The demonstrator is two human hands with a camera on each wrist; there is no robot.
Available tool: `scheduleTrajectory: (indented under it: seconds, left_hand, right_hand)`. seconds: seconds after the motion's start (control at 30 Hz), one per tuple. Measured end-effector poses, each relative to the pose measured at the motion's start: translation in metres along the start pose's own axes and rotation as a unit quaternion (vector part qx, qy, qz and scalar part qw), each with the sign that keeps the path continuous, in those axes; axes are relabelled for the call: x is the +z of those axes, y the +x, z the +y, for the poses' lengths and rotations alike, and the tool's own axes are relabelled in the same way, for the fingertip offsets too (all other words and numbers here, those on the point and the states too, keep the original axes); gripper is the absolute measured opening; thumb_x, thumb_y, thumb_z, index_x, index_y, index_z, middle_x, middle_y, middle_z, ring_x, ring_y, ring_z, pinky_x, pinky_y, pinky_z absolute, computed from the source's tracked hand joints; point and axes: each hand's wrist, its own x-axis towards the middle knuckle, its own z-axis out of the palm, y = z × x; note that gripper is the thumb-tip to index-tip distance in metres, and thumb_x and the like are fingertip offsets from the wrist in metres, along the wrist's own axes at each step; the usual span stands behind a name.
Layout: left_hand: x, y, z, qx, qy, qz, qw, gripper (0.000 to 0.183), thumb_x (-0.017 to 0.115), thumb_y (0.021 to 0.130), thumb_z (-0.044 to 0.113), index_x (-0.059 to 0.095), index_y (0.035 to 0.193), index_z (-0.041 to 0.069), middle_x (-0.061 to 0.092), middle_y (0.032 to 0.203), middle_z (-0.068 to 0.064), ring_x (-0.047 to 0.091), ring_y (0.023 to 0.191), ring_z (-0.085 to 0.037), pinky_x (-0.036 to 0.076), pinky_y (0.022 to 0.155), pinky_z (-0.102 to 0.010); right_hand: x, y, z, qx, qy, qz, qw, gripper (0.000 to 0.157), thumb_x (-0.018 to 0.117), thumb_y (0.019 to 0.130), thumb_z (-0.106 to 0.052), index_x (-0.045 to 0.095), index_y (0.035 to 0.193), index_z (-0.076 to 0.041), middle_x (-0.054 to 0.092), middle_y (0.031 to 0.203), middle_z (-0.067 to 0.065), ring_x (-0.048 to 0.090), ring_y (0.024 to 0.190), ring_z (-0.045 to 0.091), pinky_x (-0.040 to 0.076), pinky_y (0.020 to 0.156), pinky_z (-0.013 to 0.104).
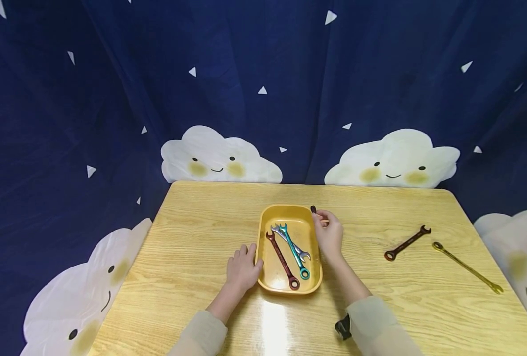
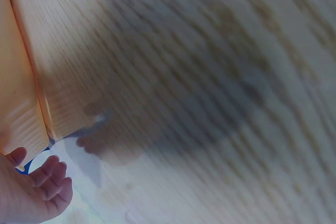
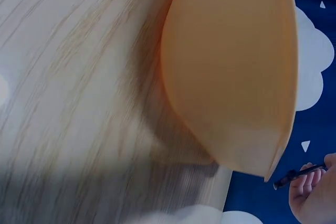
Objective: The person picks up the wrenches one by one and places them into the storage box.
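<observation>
A yellow tray [image 1: 267, 282] sits on the wooden table between the two hands. Inside it lie a dark red wrench [image 1: 283, 260], a teal wrench [image 1: 295, 253] and a silver wrench [image 1: 305, 255], the teal one crossing over the silver. My left hand [image 1: 242, 269] rests at the tray's left side, fingers loosely extended, thumb close to the rim. At the far right corner of the tray, my right hand [image 1: 330, 235] pinches a slim dark wrench [image 3: 294, 177]; most of it is hidden by the fingers in the head view.
On the table to the right lie another dark red wrench [image 1: 407, 243] and a long gold wrench [image 1: 468, 267]. A dark blue curtain [image 1: 263, 49] with white clouds and triangles hangs behind the table [image 1: 192, 217]. A black band [image 1: 343, 327] is on the right wrist.
</observation>
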Motion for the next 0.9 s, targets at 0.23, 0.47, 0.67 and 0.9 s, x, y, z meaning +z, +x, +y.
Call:
scheduleTrajectory:
  seconds: [0.23,0.47,0.67,0.9]
  left_hand:
    - [0.000,0.000,0.000,0.001,-0.002,-0.003,1.0000,0.040,0.045,0.086,0.035,0.045,0.120,0.013,0.050,0.106,-0.013,0.049,0.089,-0.030,0.040,0.070,-0.044]
    - [0.000,0.000,0.000,0.000,-0.004,-0.002,1.0000,0.040,0.045,0.086,0.035,0.045,0.119,0.013,0.050,0.104,-0.013,0.049,0.087,-0.029,0.040,0.068,-0.042]
    - [0.001,0.000,0.000,0.001,-0.005,0.000,1.0000,0.041,0.045,0.086,0.035,0.045,0.120,0.013,0.050,0.105,-0.013,0.050,0.088,-0.030,0.040,0.070,-0.044]
    - [0.002,0.000,-0.001,0.000,-0.009,0.001,1.0000,0.041,0.045,0.086,0.035,0.045,0.121,0.013,0.050,0.106,-0.013,0.049,0.090,-0.030,0.040,0.072,-0.045]
  right_hand:
    - [0.010,-0.005,-0.012,-0.005,0.014,-0.008,1.000,0.016,0.063,0.084,-0.011,0.065,0.091,0.003,0.061,0.077,0.013,0.049,0.058,0.016,0.035,0.049,0.013]
    - [0.021,-0.012,-0.017,-0.024,0.022,-0.022,0.999,0.016,0.063,0.084,-0.009,0.065,0.092,0.004,0.061,0.077,0.013,0.052,0.060,0.020,0.037,0.050,0.014]
    - [0.031,-0.019,-0.015,-0.024,0.021,-0.036,0.999,0.017,0.063,0.084,-0.012,0.065,0.092,0.003,0.061,0.077,0.011,0.052,0.059,0.016,0.039,0.048,0.017]
    - [0.041,-0.028,-0.013,-0.013,0.025,-0.055,0.998,0.015,0.063,0.084,-0.012,0.065,0.092,0.001,0.061,0.077,0.009,0.052,0.056,0.013,0.039,0.044,0.019]
